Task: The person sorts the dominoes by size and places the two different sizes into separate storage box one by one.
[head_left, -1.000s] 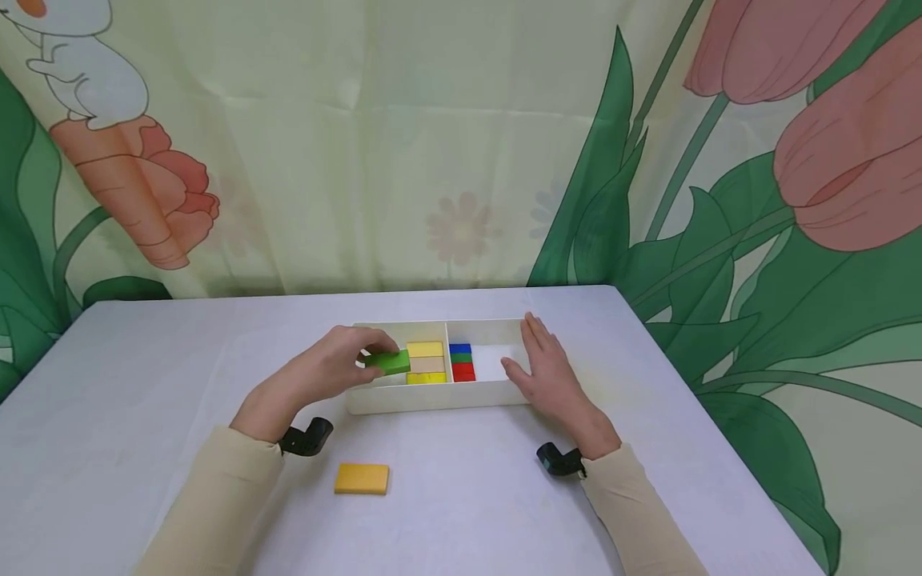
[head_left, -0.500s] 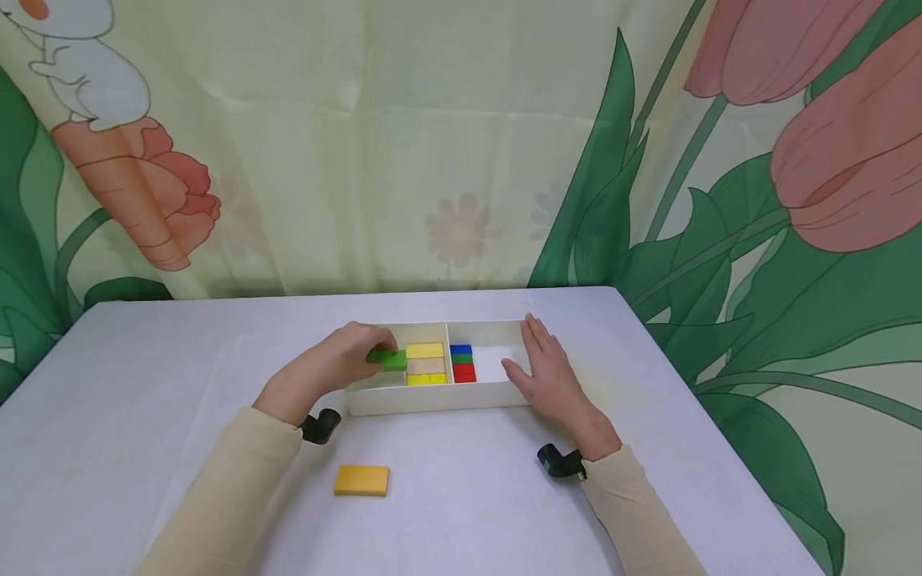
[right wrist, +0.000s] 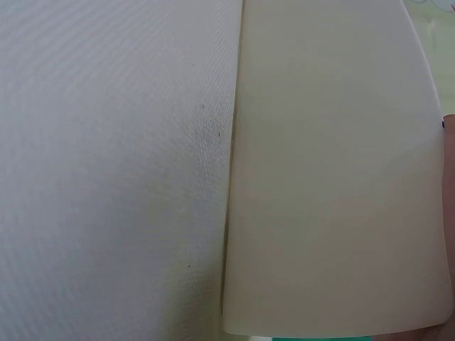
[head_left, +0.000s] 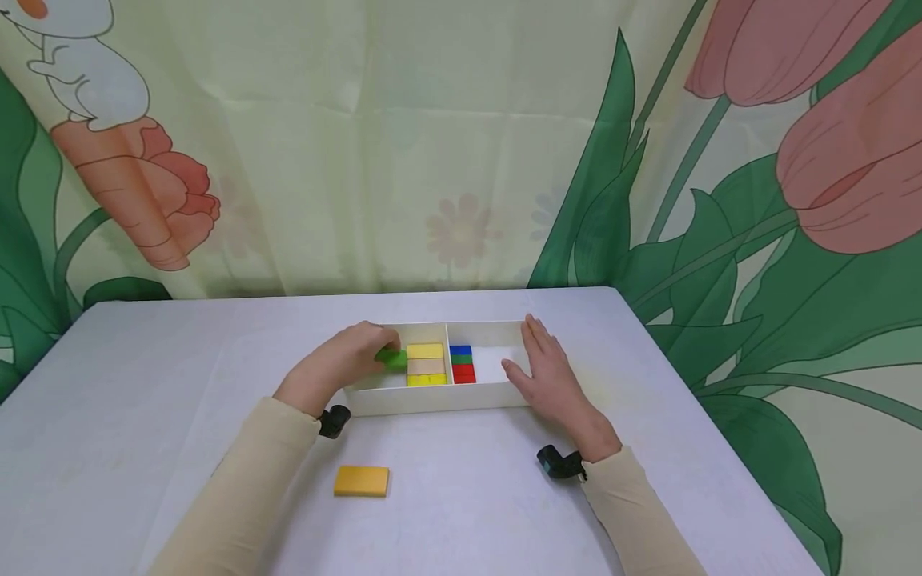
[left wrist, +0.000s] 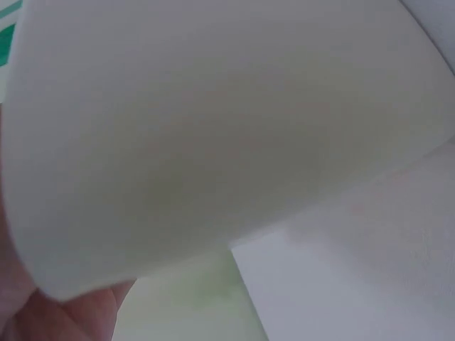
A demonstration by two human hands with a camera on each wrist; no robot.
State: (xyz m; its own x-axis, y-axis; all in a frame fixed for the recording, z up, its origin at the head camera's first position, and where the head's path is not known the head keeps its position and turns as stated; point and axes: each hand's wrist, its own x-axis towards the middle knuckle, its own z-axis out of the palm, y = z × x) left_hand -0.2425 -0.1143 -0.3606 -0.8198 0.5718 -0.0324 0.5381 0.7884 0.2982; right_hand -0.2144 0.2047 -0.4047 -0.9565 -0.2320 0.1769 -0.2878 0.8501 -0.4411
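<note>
A white two-compartment box (head_left: 439, 399) stands on the table. Inside its left compartment my left hand (head_left: 334, 362) grips a green block (head_left: 393, 359), its fingers partly covering it. Just right of that block lie a pale yellow block (head_left: 425, 350), a beige block (head_left: 426, 366) and a bright yellow block (head_left: 426, 380). My right hand (head_left: 556, 380) lies against the box's right end with fingers straight. In the left wrist view the box wall (left wrist: 213, 142) hides most of the hand; in the right wrist view the wall (right wrist: 334, 177) fills the right side.
Blue (head_left: 461, 350), dark green (head_left: 462, 359) and red (head_left: 464, 374) pieces sit along the divider in the right compartment. An orange-yellow block (head_left: 361, 482) lies on the white-covered table (head_left: 461, 496) in front of the box. A printed curtain (head_left: 324, 160) hangs behind.
My left hand has moved right and deeper into the left compartment with the green block, which now sits lower beside the yellow and beige blocks. The right hand has stayed in place.
</note>
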